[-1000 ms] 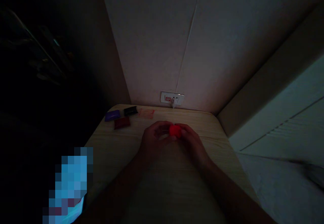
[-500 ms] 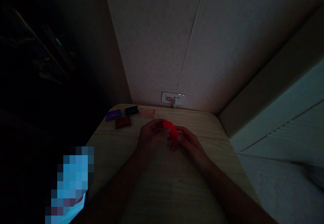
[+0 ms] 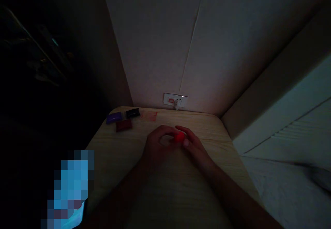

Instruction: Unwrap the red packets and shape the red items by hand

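A bright red lump of modelling clay [image 3: 179,137] is held between my two hands above the wooden table [image 3: 165,198]. My left hand [image 3: 156,144] curls round from the left, its fingers and thumb closing on the clay's left side, a little blurred. From the right, my right hand [image 3: 196,148] grips the same lump, its thumb in front and its fingers behind. Parts of the clay are hidden by the fingers.
Purple [image 3: 114,118], black [image 3: 132,113] and dark red [image 3: 123,125] packets lie at the table's back left, beside a clear red-smeared wrapper [image 3: 149,116]. A wall socket [image 3: 175,100] with a plug sits behind. A lit, pixelated screen [image 3: 72,184] is at left.
The clay was stretched long between my hands and now shows as a shorter, rounder lump. My left hand has shifted slightly right and curled more.
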### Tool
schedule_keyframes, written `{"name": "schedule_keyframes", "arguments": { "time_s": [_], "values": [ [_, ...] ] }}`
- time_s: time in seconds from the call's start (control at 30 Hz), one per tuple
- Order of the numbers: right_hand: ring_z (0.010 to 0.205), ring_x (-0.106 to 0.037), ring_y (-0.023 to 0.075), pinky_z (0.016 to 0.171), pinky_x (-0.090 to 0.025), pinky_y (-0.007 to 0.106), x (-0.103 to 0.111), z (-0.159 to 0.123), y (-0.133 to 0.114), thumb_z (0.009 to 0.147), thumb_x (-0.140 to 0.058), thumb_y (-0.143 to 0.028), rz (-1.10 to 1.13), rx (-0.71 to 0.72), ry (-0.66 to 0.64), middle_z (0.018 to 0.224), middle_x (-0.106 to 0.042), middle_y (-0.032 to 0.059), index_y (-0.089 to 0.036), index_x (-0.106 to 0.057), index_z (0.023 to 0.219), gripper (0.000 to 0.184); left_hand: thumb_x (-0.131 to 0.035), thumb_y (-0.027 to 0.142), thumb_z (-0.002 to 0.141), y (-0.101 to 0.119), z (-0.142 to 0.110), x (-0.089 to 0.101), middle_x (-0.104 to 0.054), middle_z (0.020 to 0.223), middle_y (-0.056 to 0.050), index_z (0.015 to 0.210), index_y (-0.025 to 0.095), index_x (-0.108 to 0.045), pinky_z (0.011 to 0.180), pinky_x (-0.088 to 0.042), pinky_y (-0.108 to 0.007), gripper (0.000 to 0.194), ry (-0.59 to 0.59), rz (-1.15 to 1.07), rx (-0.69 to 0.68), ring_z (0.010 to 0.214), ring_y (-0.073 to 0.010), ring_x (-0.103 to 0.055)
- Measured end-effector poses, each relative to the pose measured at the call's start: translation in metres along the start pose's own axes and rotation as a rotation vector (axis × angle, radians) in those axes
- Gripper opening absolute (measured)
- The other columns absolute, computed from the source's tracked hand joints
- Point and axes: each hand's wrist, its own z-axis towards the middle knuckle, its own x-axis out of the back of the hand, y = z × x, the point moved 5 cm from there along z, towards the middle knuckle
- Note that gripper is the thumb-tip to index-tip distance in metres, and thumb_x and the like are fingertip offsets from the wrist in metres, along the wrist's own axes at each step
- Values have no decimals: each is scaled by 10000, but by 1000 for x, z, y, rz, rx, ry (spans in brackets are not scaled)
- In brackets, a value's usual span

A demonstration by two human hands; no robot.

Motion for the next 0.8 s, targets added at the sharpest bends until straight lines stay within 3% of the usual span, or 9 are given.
{"name": "schedule_keyframes", "arguments": {
  "time_s": [0.1,0.2,0.37,0.5,0.8],
  "values": [
    [1029,-726,260,961,-539,422,-3,-1,1,720,-884,-529,27,-4,-54,1174,-751,66,-279,-604,1332,718,-822,220,798,15,-5,-8,-737,990,-43,937,235,-764,859,-552,-338,152,-77,135,-191,948,-195,-689],
    [1074,-719,263,963,-547,408,-6,-1,1,724,-897,-474,84,-36,-37,1239,-733,73,-272,-643,1276,640,-829,251,799,18,-8,-11,-723,1052,-49,1022,251,-756,883,-552,-355,235,-101,192,-248,1001,-209,-679],
    [1004,-739,285,961,-554,451,-13,0,-9,791,-802,-551,326,-122,-93,1152,-765,111,-211,-680,1229,567,-908,295,680,12,-8,-6,-681,1163,-51,1212,263,-661,942,-525,-395,588,-41,283,-213,1074,-241,-638],
    [1043,-721,313,927,-564,489,-14,0,-17,822,-722,-597,421,-189,-137,1057,-774,120,-212,-702,1162,514,-884,267,678,10,-6,1,-642,1177,-58,1209,251,-643,936,-521,-399,584,21,305,-172,1069,-247,-618],
    [990,-725,317,826,-588,477,-13,0,-16,793,-699,-645,364,-240,-126,1005,-770,113,-230,-688,1077,502,-891,312,684,7,-7,-7,-591,1197,-75,1163,269,-698,1004,-523,-450,518,-66,315,-141,1167,-276,-595]
  ]
}}
